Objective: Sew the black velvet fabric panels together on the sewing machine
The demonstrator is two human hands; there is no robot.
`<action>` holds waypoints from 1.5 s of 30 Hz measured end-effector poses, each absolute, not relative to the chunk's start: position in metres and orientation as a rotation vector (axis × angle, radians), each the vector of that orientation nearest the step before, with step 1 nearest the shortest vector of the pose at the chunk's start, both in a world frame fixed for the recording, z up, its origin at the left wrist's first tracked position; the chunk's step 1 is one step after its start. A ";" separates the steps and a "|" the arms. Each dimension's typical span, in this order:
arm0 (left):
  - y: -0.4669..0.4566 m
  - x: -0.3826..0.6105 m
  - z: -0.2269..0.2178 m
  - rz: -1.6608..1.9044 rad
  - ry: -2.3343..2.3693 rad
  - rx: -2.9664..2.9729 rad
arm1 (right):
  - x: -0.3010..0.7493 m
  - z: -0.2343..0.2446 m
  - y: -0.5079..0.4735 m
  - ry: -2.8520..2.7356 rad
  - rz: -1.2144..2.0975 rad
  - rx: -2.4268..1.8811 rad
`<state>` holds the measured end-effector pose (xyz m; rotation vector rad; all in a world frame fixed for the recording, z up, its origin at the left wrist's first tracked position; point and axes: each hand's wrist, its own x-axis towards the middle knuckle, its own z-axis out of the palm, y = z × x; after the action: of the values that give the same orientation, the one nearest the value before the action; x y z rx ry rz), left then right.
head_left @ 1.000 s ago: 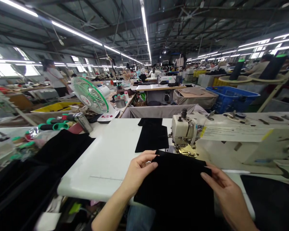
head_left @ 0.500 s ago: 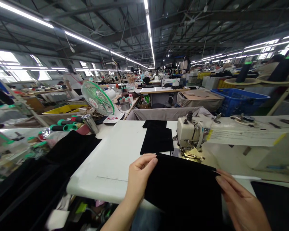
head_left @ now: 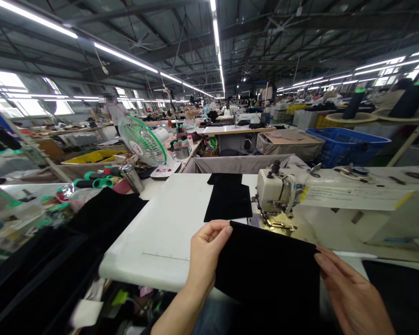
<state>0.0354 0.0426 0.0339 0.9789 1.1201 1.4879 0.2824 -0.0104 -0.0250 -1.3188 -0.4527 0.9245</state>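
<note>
A black fabric panel point(head_left: 268, 270) hangs stretched between my two hands at the front of the sewing table point(head_left: 153, 223). My left hand point(head_left: 209, 249) pinches its upper left corner between thumb and fingers. The upper right corner is gripped by my right hand point(head_left: 349, 286). Just beyond the panel's top edge stands a sewing machine point(head_left: 277, 190), its brass-coloured plate point(head_left: 279, 223) partly visible. More black fabric pieces point(head_left: 228, 201) lie flat on the table to the left of the needle area. The panel's lower part fades into darkness in front of my lap.
Black cloth point(head_left: 101, 223) drapes at the left, near a steel flask point(head_left: 131, 178) and a green-rimmed fan point(head_left: 145, 139). Another dark piece point(head_left: 398, 288) lies at the right. A blue crate point(head_left: 349, 144) and thread cones point(head_left: 354, 103) stand behind the machine. A person point(head_left: 113, 109) is at the far left.
Both hands still hold the panel by its corners; my left hand and the panel's left corner have shifted slightly right and up. The person at the far left has moved a little right.
</note>
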 end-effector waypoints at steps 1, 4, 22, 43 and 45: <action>0.043 0.036 0.034 1.497 1.116 0.978 | 0.282 -0.026 -0.011 -0.474 0.913 -1.324; 0.043 0.037 0.033 1.531 1.102 0.967 | 0.281 -0.023 -0.012 -0.444 0.923 -1.323; 0.052 0.033 0.034 1.584 1.085 0.859 | 0.273 -0.013 -0.011 -0.615 0.833 -1.266; 0.050 0.032 0.038 1.505 1.235 0.708 | 0.268 -0.003 -0.002 -0.628 0.840 -1.126; 0.049 0.030 0.039 1.505 1.253 0.726 | 0.268 -0.002 -0.001 -0.635 0.832 -1.113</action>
<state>0.0299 0.0491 0.0394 0.7263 1.2528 1.5052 0.2684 -0.0011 -0.0024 -1.1131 -0.6345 0.8322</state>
